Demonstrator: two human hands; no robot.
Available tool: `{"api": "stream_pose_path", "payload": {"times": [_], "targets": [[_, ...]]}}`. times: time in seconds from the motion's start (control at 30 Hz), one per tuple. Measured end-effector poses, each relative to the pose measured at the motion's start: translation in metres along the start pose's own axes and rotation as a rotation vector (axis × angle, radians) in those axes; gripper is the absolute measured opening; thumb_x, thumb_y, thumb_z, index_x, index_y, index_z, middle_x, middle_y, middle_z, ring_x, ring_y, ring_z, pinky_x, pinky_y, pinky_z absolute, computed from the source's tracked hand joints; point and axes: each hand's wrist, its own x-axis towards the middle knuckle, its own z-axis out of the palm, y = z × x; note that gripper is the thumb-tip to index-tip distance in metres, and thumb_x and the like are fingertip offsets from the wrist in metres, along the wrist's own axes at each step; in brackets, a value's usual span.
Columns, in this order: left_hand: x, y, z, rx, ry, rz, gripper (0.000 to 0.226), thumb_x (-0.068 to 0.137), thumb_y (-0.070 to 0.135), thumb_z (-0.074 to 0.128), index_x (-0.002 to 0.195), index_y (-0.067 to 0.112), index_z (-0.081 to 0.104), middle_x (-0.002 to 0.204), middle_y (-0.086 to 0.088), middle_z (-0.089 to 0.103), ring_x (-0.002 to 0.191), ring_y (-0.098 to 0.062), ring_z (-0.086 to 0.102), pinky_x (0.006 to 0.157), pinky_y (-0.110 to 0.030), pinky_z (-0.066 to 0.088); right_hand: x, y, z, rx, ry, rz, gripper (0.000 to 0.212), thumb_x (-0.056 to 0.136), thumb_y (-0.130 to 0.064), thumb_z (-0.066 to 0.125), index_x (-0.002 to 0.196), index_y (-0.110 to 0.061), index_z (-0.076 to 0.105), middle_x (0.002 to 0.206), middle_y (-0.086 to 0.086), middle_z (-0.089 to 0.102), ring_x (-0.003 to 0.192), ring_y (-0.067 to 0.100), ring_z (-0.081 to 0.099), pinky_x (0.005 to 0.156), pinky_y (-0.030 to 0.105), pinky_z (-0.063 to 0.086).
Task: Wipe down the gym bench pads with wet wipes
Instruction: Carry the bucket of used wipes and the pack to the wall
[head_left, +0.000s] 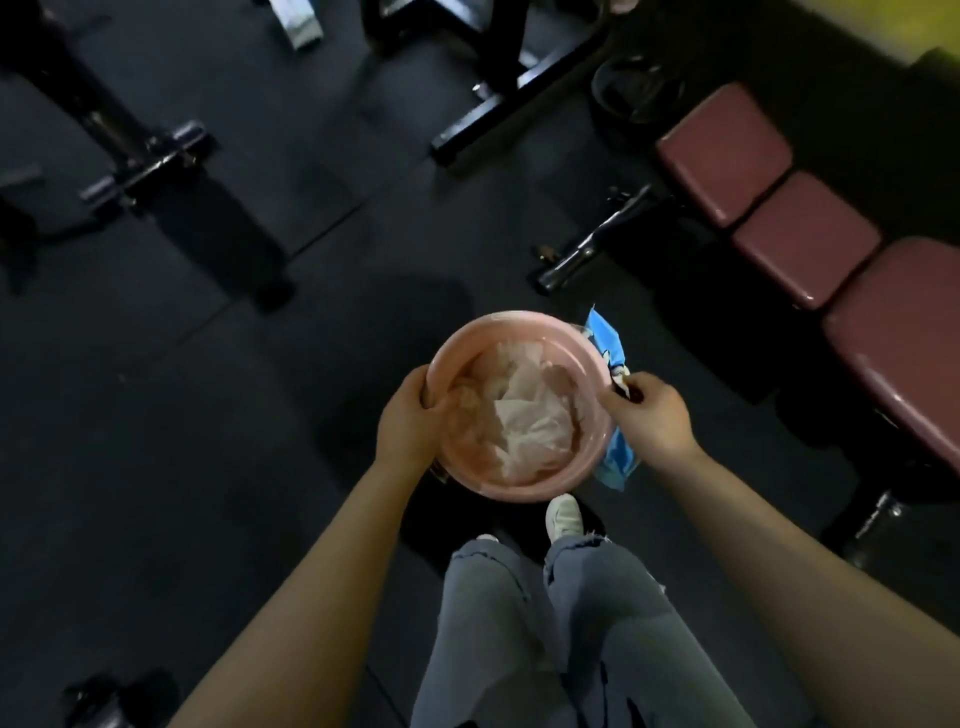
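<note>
A pink round basin (545, 332) with crumpled white wipes (530, 415) inside is held in front of me above the dark floor. My left hand (410, 421) grips the basin's left rim, thumb over the edge. My right hand (649, 415) holds the basin's right side together with a blue wet-wipe pack (608, 348), which sticks out above and below the hand. The gym bench (810, 260) with three maroon pads stands to the right, running from upper middle to the right edge.
Black machine frames (498, 104) and a rack foot (145, 166) stand on the rubber floor ahead. A barbell (592, 244) lies beside the bench's left side. My jeans and a white shoe (563, 514) show below the basin.
</note>
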Motion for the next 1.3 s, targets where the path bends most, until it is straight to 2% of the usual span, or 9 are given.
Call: {"api": "stream_pose_path", "payload": {"times": [0.1, 0.33, 0.47, 0.57, 0.87, 0.97, 1.1, 1.17, 1.3], "targets": [[-0.018, 0.030, 0.001, 0.027, -0.099, 0.054, 0.004, 0.075, 0.050, 0.064, 0.079, 0.050, 0.061, 0.080, 0.028, 0.066, 0.071, -0.001, 0.066, 0.060, -0.025, 0.052, -0.032, 0.007, -0.031, 0.063, 0.095, 0.049, 0.014, 0.083, -0.025, 0.066, 0.081, -0.012, 0.063, 0.070, 0.001, 0.061, 0.064, 0.016, 0.055, 0.056, 0.032, 0.043], [-0.067, 0.071, 0.032, 0.197, -0.347, 0.225, 0.012, 0.080, 0.037, 0.059, 0.090, 0.043, 0.063, 0.086, 0.022, 0.069, 0.076, -0.001, 0.067, 0.069, -0.031, 0.058, -0.126, 0.056, -0.088, 0.195, 0.341, 0.160, 0.010, 0.083, -0.025, 0.067, 0.075, -0.021, 0.062, 0.067, -0.003, 0.063, 0.060, 0.013, 0.057, 0.048, 0.023, 0.040], [-0.102, 0.098, 0.071, 0.291, -0.470, 0.313, 0.019, 0.084, 0.027, 0.055, 0.093, 0.040, 0.064, 0.085, 0.019, 0.069, 0.080, -0.006, 0.067, 0.072, -0.034, 0.059, -0.182, 0.092, -0.128, 0.290, 0.444, 0.247, 0.014, 0.087, -0.034, 0.063, 0.078, -0.023, 0.063, 0.071, 0.001, 0.066, 0.065, 0.018, 0.064, 0.054, 0.033, 0.052], [-0.137, 0.115, 0.109, 0.357, -0.569, 0.380, 0.018, 0.084, 0.024, 0.056, 0.091, 0.039, 0.063, 0.084, 0.016, 0.069, 0.079, -0.008, 0.067, 0.069, -0.033, 0.058, -0.225, 0.125, -0.157, 0.362, 0.536, 0.290, 0.021, 0.090, -0.039, 0.059, 0.078, -0.022, 0.065, 0.072, 0.002, 0.067, 0.067, 0.021, 0.066, 0.059, 0.038, 0.055], [-0.289, 0.144, 0.242, 0.501, -0.791, 0.600, 0.017, 0.080, 0.028, 0.060, 0.094, 0.039, 0.061, 0.082, 0.018, 0.070, 0.073, -0.005, 0.067, 0.066, -0.033, 0.058, -0.364, 0.252, -0.235, 0.531, 0.807, 0.476, 0.011, 0.090, -0.036, 0.062, 0.085, -0.028, 0.066, 0.078, -0.004, 0.068, 0.073, 0.016, 0.068, 0.067, 0.039, 0.061], [-0.352, 0.146, 0.290, 0.527, -0.858, 0.621, 0.019, 0.078, 0.029, 0.059, 0.093, 0.040, 0.061, 0.082, 0.026, 0.069, 0.069, -0.002, 0.068, 0.061, -0.029, 0.055, -0.413, 0.298, -0.265, 0.556, 0.870, 0.508, 0.010, 0.089, -0.035, 0.062, 0.081, -0.029, 0.064, 0.075, -0.005, 0.068, 0.072, 0.016, 0.068, 0.063, 0.035, 0.060], [-0.428, 0.142, 0.350, 0.545, -0.912, 0.641, 0.022, 0.078, 0.029, 0.060, 0.096, 0.041, 0.061, 0.083, 0.022, 0.071, 0.071, -0.003, 0.069, 0.064, -0.031, 0.056, -0.468, 0.354, -0.305, 0.532, 0.922, 0.557, 0.009, 0.087, -0.034, 0.062, 0.080, -0.029, 0.063, 0.072, -0.007, 0.066, 0.068, 0.013, 0.066, 0.055, 0.028, 0.055], [-0.462, 0.141, 0.378, 0.573, -0.954, 0.688, 0.022, 0.080, 0.032, 0.060, 0.098, 0.045, 0.059, 0.082, 0.027, 0.069, 0.069, 0.001, 0.068, 0.065, -0.031, 0.056, -0.491, 0.380, -0.324, 0.533, 0.956, 0.593, 0.009, 0.088, -0.035, 0.062, 0.080, -0.030, 0.063, 0.071, -0.008, 0.066, 0.067, 0.014, 0.065, 0.052, 0.026, 0.052], [-0.514, 0.148, 0.434, 0.622, -1.018, 0.779, 0.024, 0.083, 0.033, 0.057, 0.103, 0.047, 0.057, 0.082, 0.026, 0.070, 0.068, 0.001, 0.067, 0.062, -0.028, 0.053, -0.518, 0.427, -0.359, 0.553, 1.017, 0.673, 0.011, 0.087, -0.030, 0.060, 0.079, -0.024, 0.064, 0.071, -0.003, 0.066, 0.068, 0.018, 0.064, 0.055, 0.032, 0.051]]}}
